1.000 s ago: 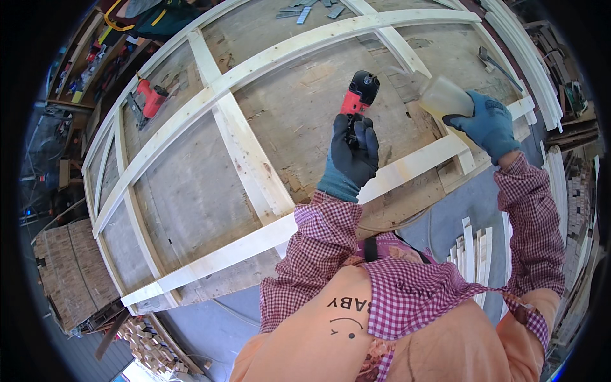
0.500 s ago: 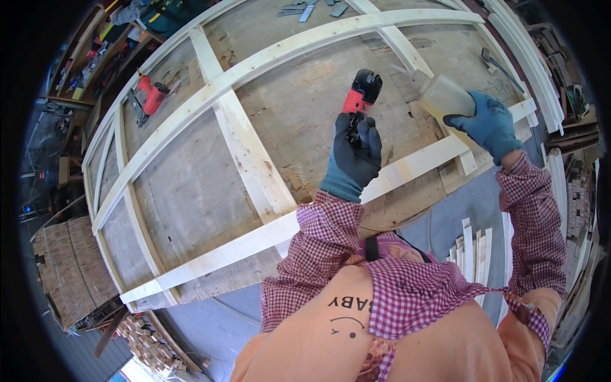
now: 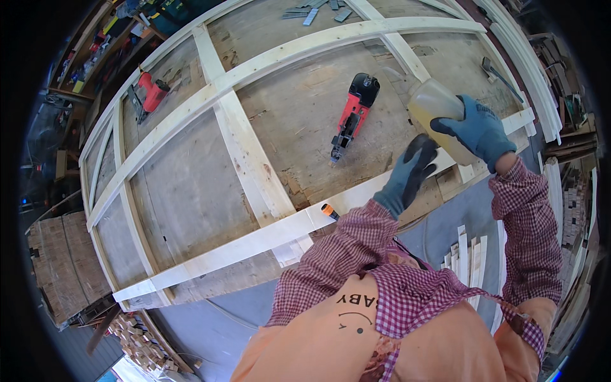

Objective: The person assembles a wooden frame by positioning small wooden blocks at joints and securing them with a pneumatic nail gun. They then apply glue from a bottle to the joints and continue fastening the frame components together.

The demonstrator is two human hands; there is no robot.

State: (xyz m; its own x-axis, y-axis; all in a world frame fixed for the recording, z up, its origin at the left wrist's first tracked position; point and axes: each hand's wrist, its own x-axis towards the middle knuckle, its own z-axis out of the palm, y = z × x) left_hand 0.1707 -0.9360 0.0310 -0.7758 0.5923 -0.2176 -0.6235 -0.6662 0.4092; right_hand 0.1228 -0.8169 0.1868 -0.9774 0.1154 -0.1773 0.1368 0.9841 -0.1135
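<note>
My right hand (image 3: 480, 130), in a blue-grey glove, is closed round a translucent plastic bottle (image 3: 439, 105) with yellowish contents, over the right part of a pale wooden frame (image 3: 254, 235). My left hand (image 3: 410, 172), gloved with a dark palm, is beside the bottle's lower end above the near rail. Its fingers are stretched out and slightly apart, and nothing shows in them. A red and black nail gun (image 3: 353, 114) lies on the board inside the frame, left of my hands. On the near rail is a small black and orange thing (image 3: 330, 211), partly behind my left sleeve.
Another red nail gun (image 3: 151, 94) lies in a left bay. A hammer (image 3: 499, 76) is at the far right, and grey strips of fasteners (image 3: 310, 14) lie at the back. Stacked wood (image 3: 67, 264) stands left; white battens (image 3: 468, 258) stand near my right arm.
My left hand has let go of the red and black nail gun, which now lies on the board, and has moved right toward the bottle. The black and orange thing has come into view.
</note>
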